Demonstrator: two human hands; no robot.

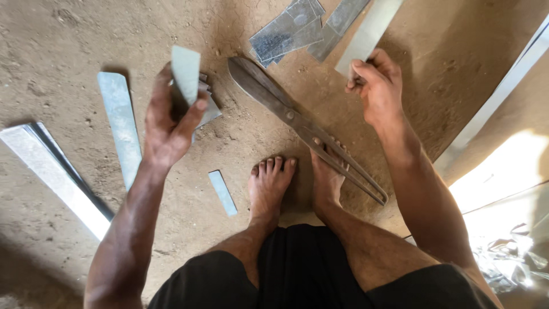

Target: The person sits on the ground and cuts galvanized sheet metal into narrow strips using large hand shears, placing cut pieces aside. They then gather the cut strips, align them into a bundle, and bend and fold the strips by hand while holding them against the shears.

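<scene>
My left hand (168, 123) holds a small pale metal sheet piece (186, 73) upright between thumb and fingers, above a few more cut pieces (209, 109) on the dirt floor. My right hand (377, 83) grips the near end of a long metal strip (369, 34) that runs up and away out of view. Large dark tin snips (297, 123) lie shut on the ground between my hands, with their handles resting across my right foot (327, 177). My left foot (269, 183) is beside it.
A pile of grey sheet offcuts (297, 28) lies at the top. Metal strips (120, 126) and a long folded length (54, 174) lie at left, a short strip (222, 193) near my left foot. A long strip (497, 97) and shiny sheet (514, 252) are at right.
</scene>
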